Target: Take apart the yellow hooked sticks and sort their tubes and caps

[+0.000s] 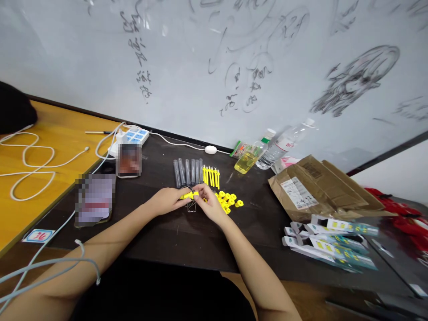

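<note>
My left hand (170, 200) and my right hand (209, 203) meet over the dark table. Both are closed on a small yellow plastic part (187, 195), its ends partly hidden by my fingers. Bent metal wire (191, 208) shows just below it; whether the wire is attached, I cannot tell. Several short yellow caps (230, 200) lie loose beside my right hand. Beyond my hands, several clear tubes (187, 171) lie side by side, with a row of slim yellow rods (211, 176) to their right.
Two phones (95, 198) and a power strip (137, 135) with cables are at the left. Bottles (249, 158) stand by the whiteboard (187, 67). A brown paper package (301, 191) and flattened boxes (331, 245) lie at the right. A white cable crosses my left forearm.
</note>
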### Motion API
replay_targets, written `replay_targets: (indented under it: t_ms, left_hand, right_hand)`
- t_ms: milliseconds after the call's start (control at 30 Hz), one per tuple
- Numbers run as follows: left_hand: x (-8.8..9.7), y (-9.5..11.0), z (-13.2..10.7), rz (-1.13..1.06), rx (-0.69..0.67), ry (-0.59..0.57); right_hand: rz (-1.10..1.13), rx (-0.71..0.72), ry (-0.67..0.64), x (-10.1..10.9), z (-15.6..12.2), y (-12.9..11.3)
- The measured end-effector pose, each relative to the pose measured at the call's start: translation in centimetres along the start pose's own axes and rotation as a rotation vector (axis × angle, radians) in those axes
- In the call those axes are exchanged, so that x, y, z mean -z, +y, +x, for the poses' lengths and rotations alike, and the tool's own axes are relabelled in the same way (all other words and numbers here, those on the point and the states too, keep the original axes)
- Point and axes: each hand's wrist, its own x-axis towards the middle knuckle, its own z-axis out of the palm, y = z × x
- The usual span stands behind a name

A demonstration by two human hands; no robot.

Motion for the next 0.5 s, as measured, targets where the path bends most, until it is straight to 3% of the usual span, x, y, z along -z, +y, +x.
replay_targets:
  t_ms: [300,500]
  left_hand:
    - [-0.27,0.22,-0.04,0.015,-0.062,-0.032]
    - [0.11,-0.09,-0.02,0.008,-0.002,-0.028]
  right_hand:
    - [0.047,-0.115,0.018,-0.53,-0.08,0.92]
    - [-0.008,-0.016,0.028,-0.25,0.03,0.47]
